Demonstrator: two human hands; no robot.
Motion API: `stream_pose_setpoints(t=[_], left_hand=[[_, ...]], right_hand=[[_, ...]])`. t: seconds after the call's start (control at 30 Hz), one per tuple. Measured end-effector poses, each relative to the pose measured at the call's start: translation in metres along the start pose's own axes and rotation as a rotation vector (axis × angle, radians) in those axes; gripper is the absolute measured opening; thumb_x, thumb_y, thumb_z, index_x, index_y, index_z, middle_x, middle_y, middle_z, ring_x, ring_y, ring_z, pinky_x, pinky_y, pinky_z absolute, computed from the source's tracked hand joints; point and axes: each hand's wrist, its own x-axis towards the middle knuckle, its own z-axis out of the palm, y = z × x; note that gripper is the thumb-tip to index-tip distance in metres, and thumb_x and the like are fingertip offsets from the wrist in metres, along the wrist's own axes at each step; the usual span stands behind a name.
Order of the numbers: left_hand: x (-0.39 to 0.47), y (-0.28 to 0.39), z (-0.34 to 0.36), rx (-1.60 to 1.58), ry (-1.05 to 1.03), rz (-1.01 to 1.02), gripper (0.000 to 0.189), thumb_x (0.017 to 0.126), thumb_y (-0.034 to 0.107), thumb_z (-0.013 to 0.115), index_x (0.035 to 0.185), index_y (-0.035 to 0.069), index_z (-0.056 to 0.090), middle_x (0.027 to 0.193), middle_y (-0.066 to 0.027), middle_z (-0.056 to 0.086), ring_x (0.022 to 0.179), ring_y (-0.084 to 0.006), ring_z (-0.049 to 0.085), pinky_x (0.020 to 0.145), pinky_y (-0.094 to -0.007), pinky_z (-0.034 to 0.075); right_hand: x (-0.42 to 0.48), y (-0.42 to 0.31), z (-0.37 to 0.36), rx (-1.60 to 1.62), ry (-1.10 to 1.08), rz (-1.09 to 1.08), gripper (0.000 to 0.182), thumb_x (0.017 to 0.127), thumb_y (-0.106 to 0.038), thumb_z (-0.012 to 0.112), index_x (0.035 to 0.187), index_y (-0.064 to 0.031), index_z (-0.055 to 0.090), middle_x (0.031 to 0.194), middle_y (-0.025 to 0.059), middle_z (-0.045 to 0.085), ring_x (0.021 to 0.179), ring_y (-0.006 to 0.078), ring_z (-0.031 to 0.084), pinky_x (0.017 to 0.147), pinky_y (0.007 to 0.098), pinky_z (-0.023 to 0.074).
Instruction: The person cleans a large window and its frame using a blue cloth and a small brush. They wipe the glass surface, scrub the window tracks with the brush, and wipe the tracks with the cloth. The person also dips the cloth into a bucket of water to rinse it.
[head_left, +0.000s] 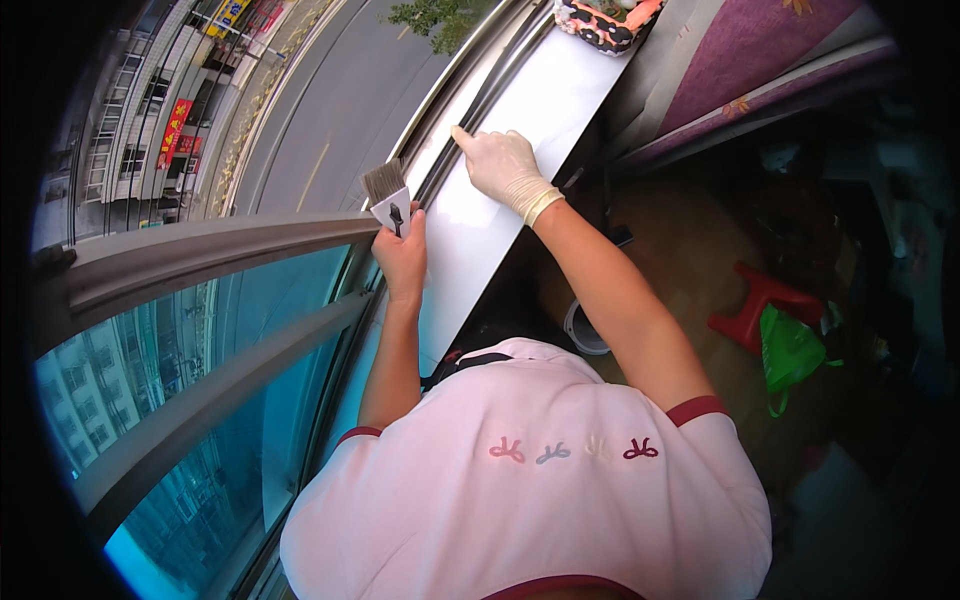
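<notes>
My bare left hand (403, 255) grips a flat brush (390, 196) by its pale handle, bristles pointing up and outward beside the window frame (225, 241). A thin glove covers my right hand (501, 163), which rests over the inner edge of the window track (450, 154). Its index finger reaches out to the dark channel, while the other fingers are curled. Whether anything lies under those curled fingers cannot be seen. Below both hands runs the glossy white windowsill (480, 225).
A patterned container (611, 31) stands at the sill's far end beside a purple curtain (750, 67). On the floor at right are a red stool (750, 307), a green plastic bag (791, 349) and a round pale container (585, 330). Outside the open window lies a street far below.
</notes>
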Motion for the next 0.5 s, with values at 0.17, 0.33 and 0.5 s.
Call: stream_pose_setpoints(t=[0.17, 0.33, 0.5], left_hand=[[0.005, 0.011, 0.007, -0.170, -0.080, -0.117, 0.020, 0.088, 0.013, 0.067, 0.101, -0.002, 0.069, 0.090, -0.0031, 0.067, 0.080, -0.0106, 0.060, 0.073, -0.0262, 0.047], [0.010, 0.018, 0.011, -0.219, -0.088, -0.132, 0.019, 0.088, 0.012, 0.067, 0.101, -0.002, 0.068, 0.090, -0.0026, 0.067, 0.079, -0.0096, 0.059, 0.073, -0.0250, 0.047], [0.027, -0.002, 0.016, -0.208, -0.093, -0.036, 0.019, 0.089, 0.014, 0.067, 0.102, -0.001, 0.068, 0.079, 0.0022, 0.060, 0.065, -0.0051, 0.048, 0.059, -0.0225, 0.038]], right_hand=[[0.008, -0.003, -0.010, -0.006, -0.088, 0.014, 0.047, 0.083, -0.007, 0.051, 0.129, -0.0100, 0.056, 0.079, 0.0092, 0.069, 0.077, 0.0274, 0.068, 0.076, 0.0395, 0.0500], [0.002, 0.002, -0.016, 0.024, 0.048, 0.006, 0.047, 0.083, -0.008, 0.052, 0.130, -0.0097, 0.053, 0.078, 0.0097, 0.067, 0.076, 0.0272, 0.066, 0.076, 0.0413, 0.0495], [0.029, 0.015, -0.034, -0.092, -0.043, 0.006, 0.041, 0.080, -0.007, 0.054, 0.122, -0.0096, 0.057, 0.082, 0.0095, 0.068, 0.080, 0.0265, 0.067, 0.077, 0.0399, 0.0497]])
